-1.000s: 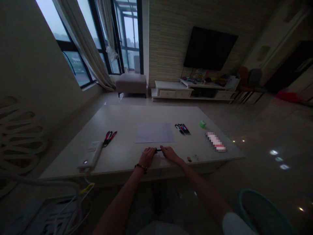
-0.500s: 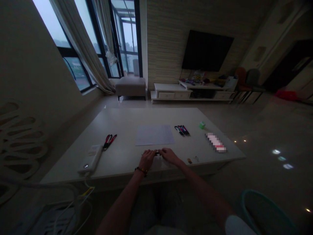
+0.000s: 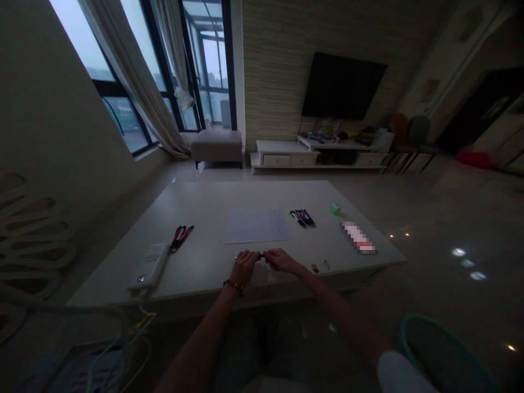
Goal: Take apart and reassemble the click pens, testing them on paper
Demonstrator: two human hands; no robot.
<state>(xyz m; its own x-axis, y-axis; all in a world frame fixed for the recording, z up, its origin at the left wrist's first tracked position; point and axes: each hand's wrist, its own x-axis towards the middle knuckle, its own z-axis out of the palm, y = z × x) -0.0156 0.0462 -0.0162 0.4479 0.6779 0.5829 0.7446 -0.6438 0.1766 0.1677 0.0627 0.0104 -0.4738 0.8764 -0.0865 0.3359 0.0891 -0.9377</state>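
Both my hands are close together near the front edge of the white table point(image 3: 204, 210). My left hand point(image 3: 244, 268) and my right hand point(image 3: 281, 260) hold a thin dark pen point(image 3: 261, 255) between them, and their fingers hide most of its length. A small bright tip shows past my left hand. Beyond my hands lies a sheet of pale paper point(image 3: 256, 226). To its right is a bunch of dark pens with coloured parts point(image 3: 303, 218), and to its left a red-and-black pair of scissors point(image 3: 180, 238).
A white power bank point(image 3: 148, 266) with a cable lies at the table's left. A green cube point(image 3: 335, 209), a blurred pink-white box point(image 3: 357, 237) and small items point(image 3: 315, 268) stand on the right. A teal basket point(image 3: 434, 349) sits on the floor at lower right.
My hands have drawn slightly closer around the pen, and my right fingers now meet it. The view has tilted a little, shifting the room in the frame.
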